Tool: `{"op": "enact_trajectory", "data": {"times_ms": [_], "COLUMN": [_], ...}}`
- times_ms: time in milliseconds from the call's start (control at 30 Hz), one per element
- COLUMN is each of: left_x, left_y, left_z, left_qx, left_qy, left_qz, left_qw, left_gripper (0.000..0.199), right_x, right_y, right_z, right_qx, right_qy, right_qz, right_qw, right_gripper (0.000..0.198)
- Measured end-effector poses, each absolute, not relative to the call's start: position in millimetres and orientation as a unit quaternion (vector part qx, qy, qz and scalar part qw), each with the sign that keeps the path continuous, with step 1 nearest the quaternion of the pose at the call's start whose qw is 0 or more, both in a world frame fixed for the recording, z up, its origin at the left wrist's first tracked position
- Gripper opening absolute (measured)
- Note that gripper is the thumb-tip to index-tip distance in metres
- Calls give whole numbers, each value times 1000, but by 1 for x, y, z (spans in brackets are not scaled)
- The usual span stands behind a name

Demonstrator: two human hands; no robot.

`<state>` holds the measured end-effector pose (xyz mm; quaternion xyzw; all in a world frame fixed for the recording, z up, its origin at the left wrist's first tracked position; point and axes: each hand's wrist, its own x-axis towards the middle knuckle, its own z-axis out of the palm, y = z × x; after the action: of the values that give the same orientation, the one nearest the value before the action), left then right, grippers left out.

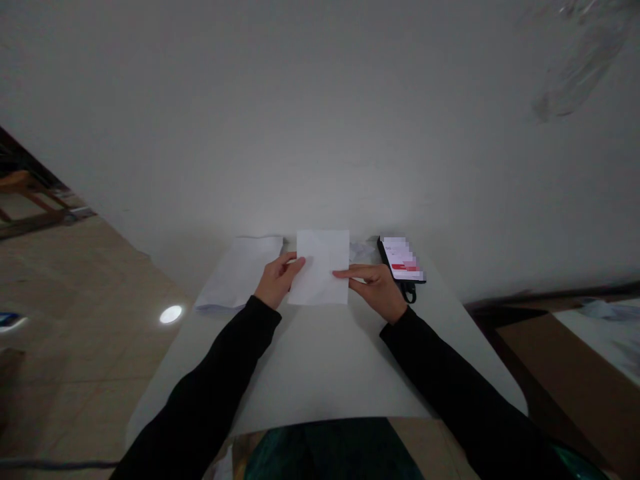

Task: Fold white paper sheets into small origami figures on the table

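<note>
A white sheet of paper (320, 280), close to square in outline, is held up over the table between both hands. My left hand (278, 277) pinches its left edge, thumb on the near face and fingers behind. At the right edge my right hand (374, 285) grips the sheet, with one finger lying across the front and the rest partly behind. Left of the held sheet lies a stack of white paper (240, 273). Just beyond the right hand a phone (401, 259) rests with its screen lit and a dark cable at its lower end.
The white table (325, 373) stands against a pale wall (320, 120). Some crumpled, clear-looking material (363, 251) lies behind the held sheet. A brown cardboard box (570, 373) is at the right, and a wooden stool (35, 193) stands on the tiled floor at far left.
</note>
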<state>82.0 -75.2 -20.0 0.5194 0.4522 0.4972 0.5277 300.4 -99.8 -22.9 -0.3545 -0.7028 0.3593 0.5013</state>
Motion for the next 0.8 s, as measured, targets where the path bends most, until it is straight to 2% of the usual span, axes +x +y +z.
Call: {"op": "enact_trajectory", "data": {"times_ms": [100, 267, 300, 433, 467, 500, 633, 667, 800], "left_x": [84, 85, 85, 88, 88, 88, 85, 84, 87], "left_y": [-79, -80, -81, -86, -87, -88, -86, -85, -86], "left_z": [-18, -20, -19, -12, -10, -9, -11, -13, -23], "left_qx": [534, 545, 543, 548, 559, 574, 636, 647, 674], "left_qy": [446, 450, 444, 412, 404, 395, 355, 343, 324], "left_qz": [499, 494, 497, 514, 512, 505, 475, 471, 451], "left_qw": [517, 507, 511, 514, 512, 510, 494, 492, 487], "left_gripper": [58, 46, 50, 88, 89, 82, 33, 30, 41], "right_x": [298, 297, 297, 295, 294, 295, 296, 296, 296], "right_y": [-102, -100, -100, -98, -98, -98, -98, -98, -97], "right_z": [-25, -26, -25, -23, -22, -21, -18, -17, -17], "right_qx": [-346, -339, -340, -350, -356, -362, -388, -394, -412], "right_qy": [-707, -708, -701, -660, -652, -647, -612, -599, -568], "right_qz": [349, 341, 341, 342, 344, 346, 357, 361, 372], "right_qw": [508, 517, 526, 570, 574, 575, 590, 597, 608], "right_gripper": [19, 17, 15, 8, 8, 8, 14, 15, 17]}}
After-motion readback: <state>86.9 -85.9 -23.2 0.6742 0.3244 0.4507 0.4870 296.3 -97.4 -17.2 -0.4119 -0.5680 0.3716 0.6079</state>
